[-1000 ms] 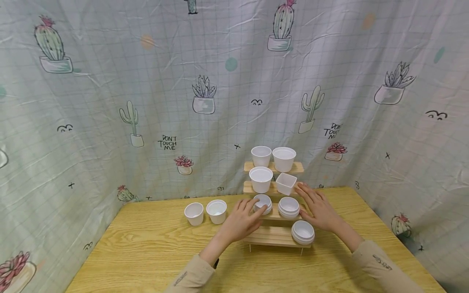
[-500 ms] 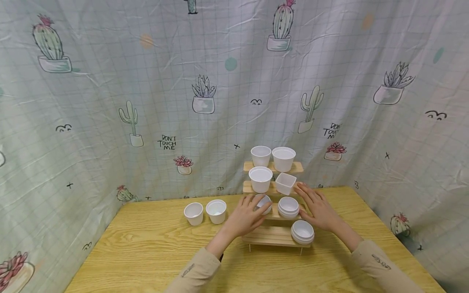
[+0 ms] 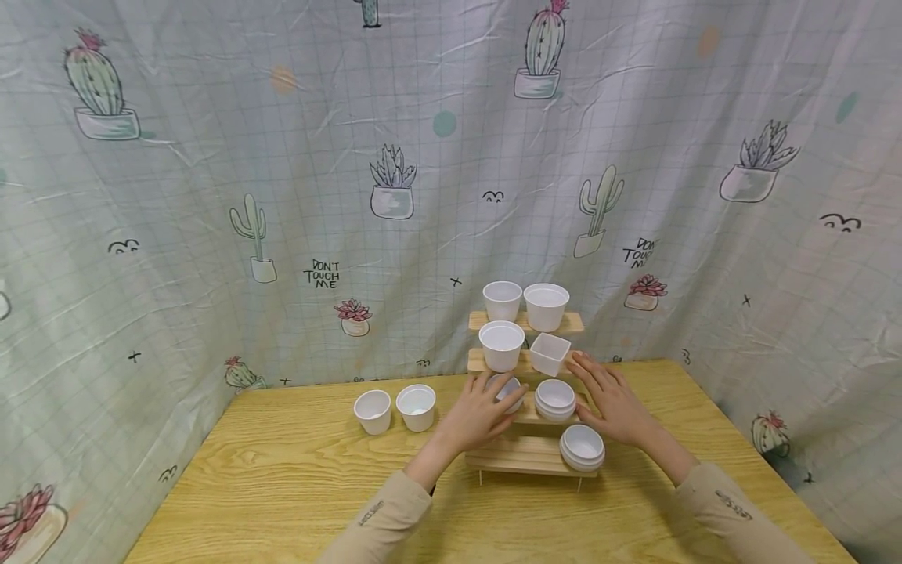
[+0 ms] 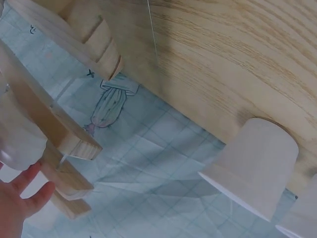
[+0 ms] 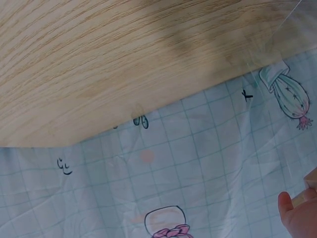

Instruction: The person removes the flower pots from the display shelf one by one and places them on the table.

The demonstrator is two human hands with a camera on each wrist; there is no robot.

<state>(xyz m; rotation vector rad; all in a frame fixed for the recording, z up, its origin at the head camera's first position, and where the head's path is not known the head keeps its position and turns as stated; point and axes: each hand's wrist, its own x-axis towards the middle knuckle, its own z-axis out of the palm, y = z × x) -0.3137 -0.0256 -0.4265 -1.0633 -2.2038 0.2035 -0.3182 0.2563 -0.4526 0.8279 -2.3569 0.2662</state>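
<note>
My left hand (image 3: pixel 474 417) holds a small round white pot (image 3: pixel 512 393) on the left of the stand's third shelf from the top, thumb in front and fingers over its left side. Part of that pot is hidden. In the left wrist view, fingertips (image 4: pixel 35 194) touch a white pot (image 4: pixel 22 144). My right hand (image 3: pixel 618 407) rests with extended fingers against the right ends of the wooden tiered stand (image 3: pixel 514 454). Near its thumb sits another round pot (image 3: pixel 555 399); a square pot (image 3: pixel 550 354) stands by its fingertips.
Three white pots stand higher up, including the upper right pot (image 3: pixel 546 307). One round pot (image 3: pixel 582 447) sits at the right of the bottom shelf. Two cups, one a white cup (image 3: pixel 373 412), stand on the wooden table (image 3: pixel 296 470) left of the stand. A cactus-print curtain (image 3: pixel 444 196) hangs behind.
My left hand has shifted slightly right and further over the round pot, covering more of it. The right hand and the other pots stay in place.
</note>
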